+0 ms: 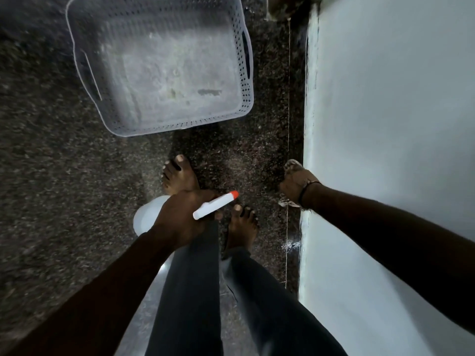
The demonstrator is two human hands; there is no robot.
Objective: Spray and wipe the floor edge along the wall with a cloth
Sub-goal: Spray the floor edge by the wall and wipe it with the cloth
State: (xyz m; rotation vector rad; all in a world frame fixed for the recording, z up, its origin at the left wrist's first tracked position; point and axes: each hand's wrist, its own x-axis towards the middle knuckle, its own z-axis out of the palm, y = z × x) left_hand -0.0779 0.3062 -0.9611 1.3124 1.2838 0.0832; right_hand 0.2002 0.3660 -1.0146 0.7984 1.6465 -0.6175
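Obs: Your left hand (180, 219) grips the spray bottle (214, 204) at lower centre of the frame, fingers wrapped round the neck; its orange-tipped nozzle points toward the right, in the direction of the wall (385, 124). The bottle body shows pale behind the hand.

Obs: Your right hand (295, 185) is clenched on a bunched cloth (291, 165), right of centre, down at the floor edge (302, 227) where the dark speckled floor (51, 150) meets the wall's base. Whether the cloth actually touches the floor here I cannot tell.

Obs: A wet glint sits on the edge lower in the frame, near your right foot (243, 227). A perforated plastic basket (246, 80) stands on the floor at upper centre, apart from the wall strip.

Judgement: wiping step in hand. To do it well:
- Keep the cloth pressed into the corner seam, not just the flat floor.
- Draw it along the wall in one line, covering the wet patch.
- Hold the nozzle aimed low at the seam, so that spray does not climb the wall.
- Mind bare feet on wet stone.
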